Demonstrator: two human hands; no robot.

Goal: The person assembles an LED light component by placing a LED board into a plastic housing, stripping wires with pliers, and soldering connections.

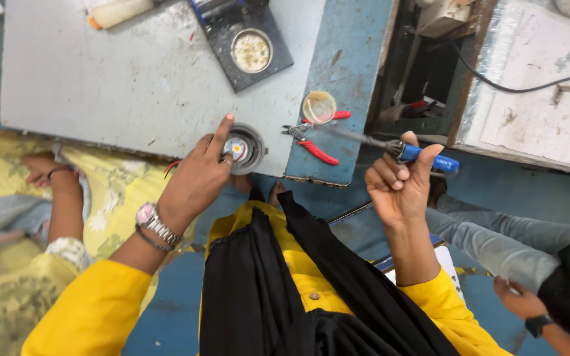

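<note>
Grey surface (133, 79), near edge: left hand (196, 181) steadies a round lamp housing (245, 148), index finger extended. Right hand (400, 181), fingers closed around a blue-handled soldering iron (390, 146), holds its tip apart from the housing; soldering apparently unfinished.

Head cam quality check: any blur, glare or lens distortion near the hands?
Head view: even, soft light, faint shadows; left hand on the round grey metal lamp housing is sharp; right hand and its blue-handled soldering iron slightly soft; mild sheen on the grey board; wide-angle bending at the edges.
</note>
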